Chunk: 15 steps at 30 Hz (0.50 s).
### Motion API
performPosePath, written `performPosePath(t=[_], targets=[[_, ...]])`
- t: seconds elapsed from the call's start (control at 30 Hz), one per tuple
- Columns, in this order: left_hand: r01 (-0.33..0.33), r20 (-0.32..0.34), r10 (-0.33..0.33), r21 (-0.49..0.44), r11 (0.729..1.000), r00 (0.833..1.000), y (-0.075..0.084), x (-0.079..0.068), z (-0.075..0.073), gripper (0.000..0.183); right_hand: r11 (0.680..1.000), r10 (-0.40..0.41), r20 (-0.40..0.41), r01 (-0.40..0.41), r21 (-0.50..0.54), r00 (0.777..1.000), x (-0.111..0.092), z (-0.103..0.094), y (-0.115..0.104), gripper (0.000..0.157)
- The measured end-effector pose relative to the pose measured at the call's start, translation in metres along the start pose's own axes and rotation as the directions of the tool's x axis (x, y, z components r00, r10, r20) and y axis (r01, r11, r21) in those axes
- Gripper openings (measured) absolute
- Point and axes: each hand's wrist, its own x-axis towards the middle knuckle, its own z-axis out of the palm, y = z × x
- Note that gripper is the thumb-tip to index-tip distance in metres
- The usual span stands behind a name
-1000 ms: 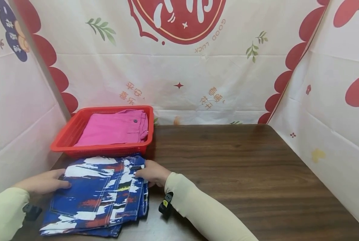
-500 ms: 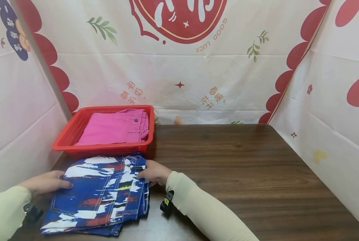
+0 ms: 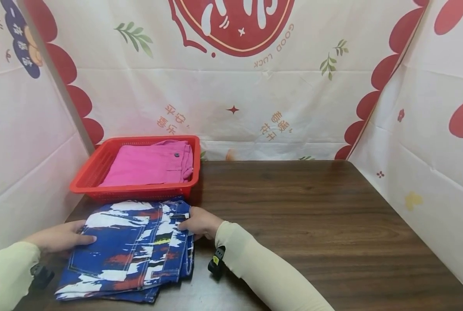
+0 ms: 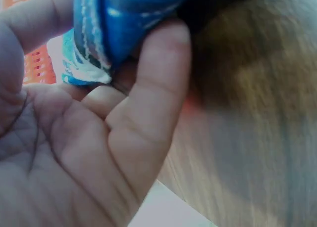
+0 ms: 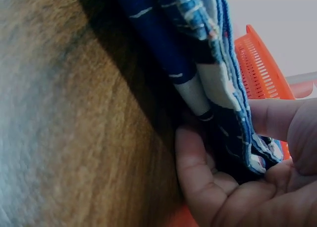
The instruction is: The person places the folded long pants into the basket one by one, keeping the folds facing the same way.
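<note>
Folded blue denim pants (image 3: pixel 118 248), printed with white, red, black and yellow patches, lie on the table in front of the basket. At their left edge my left hand (image 3: pixel 60 236) grips the fold, thumb on top. The left wrist view shows this hand's fingers (image 4: pixel 161 78) reaching under the cloth. My right hand (image 3: pixel 204 222) pinches the waistband side, its thumb above the layers. In the right wrist view its fingers (image 5: pixel 195 167) curl beneath the stacked denim edges (image 5: pixel 218 88). The fingertips under the cloth are hidden in the head view.
A red plastic basket (image 3: pixel 134 191) stands behind the denim pants, holding a folded pink garment (image 3: pixel 149 164) with a dark button. The brown wooden table (image 3: pixel 293 216) stretches to the right. Printed white curtains (image 3: pixel 231 86) enclose the back and sides.
The whole view has shifted slightly, so everything appears a little further right. Both hands keep the same hold on the denim pants, which stay in front of the basket.
</note>
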Motion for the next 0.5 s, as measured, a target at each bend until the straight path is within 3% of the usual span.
performPosePath(t=[0.5], targets=[[-0.041,0.041,0.044,-0.066,0.997,0.998,-0.0047,0.0019,-0.0023,0.053,1.0,-0.002,-0.022,0.003,0.029,1.0,0.0017,0.001,0.0032,0.047]])
